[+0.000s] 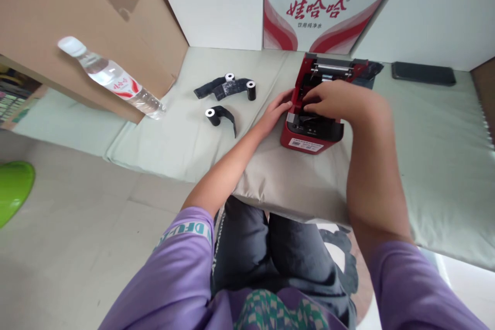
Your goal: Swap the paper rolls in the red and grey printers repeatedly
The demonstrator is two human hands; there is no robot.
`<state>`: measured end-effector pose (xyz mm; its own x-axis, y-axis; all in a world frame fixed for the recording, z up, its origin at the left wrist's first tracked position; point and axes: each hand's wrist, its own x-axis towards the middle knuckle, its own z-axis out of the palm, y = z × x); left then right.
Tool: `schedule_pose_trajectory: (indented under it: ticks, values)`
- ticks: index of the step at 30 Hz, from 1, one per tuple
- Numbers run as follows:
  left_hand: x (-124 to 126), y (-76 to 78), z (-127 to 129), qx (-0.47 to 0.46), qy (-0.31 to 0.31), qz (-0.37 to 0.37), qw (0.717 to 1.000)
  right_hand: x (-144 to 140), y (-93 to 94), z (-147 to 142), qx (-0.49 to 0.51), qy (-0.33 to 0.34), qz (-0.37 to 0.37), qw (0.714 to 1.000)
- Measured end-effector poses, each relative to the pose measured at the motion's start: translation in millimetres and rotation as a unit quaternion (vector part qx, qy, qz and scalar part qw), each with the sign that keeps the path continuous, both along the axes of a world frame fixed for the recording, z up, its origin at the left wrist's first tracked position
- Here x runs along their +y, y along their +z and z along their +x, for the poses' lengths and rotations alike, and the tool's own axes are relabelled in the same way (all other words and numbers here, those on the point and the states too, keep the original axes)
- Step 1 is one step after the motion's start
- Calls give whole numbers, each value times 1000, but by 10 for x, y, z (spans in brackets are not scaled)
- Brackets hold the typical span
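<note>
The left hand [279, 108] lies flat against the red printer's [313, 136] left side. The right hand [334, 100] reaches curled into its open bay; the fingertips are hidden, so its grip cannot be told.

One head-worn view looks forward and down, close over the table [185, 129] (near arm's reach)

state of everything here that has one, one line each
red printer: lid open, upright on the mat
left hand: resting against the printer's left side
right hand: reaching into the open bay, fingers hidden
three black rolls: lying loose, partly unwound
water bottle: capped, leaning against the cardboard box
phone: flat, screen dark
</note>
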<state>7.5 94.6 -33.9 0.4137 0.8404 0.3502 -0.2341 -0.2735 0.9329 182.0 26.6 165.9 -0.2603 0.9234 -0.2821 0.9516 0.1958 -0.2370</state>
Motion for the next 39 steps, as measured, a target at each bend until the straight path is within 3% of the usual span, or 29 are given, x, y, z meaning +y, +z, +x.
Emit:
schedule_pose_trajectory:
  ticks: [2,5,7,9,12,14,25,34,39]
  values:
    - [-39,25,-10,24,13,19,999,-174,200,82,68,-22,40,997]
    - [-176,167,-56,82,74,77,991,-384,406,204,173,-80,188,964]
    - [-307,329,-106,119,100,140,978,-415,427,274,210,-117,288,927]
    - [-438,505,-150,158,91,213,960,-356,377,337,201,-142,326,913]
    - [-582,687,-161,225,78,283,929,-195,270,420,151,-159,236,947]
    - [-632,721,-137,252,84,308,914,-108,227,453,119,-155,175,965]
    - [-731,531,-45,264,178,423,848,-165,297,494,151,-136,131,970]
    - [-752,476,-52,291,214,434,825,-169,348,473,94,-108,53,988]
    - [-817,622,26,265,210,392,855,-189,362,445,85,-108,41,990]
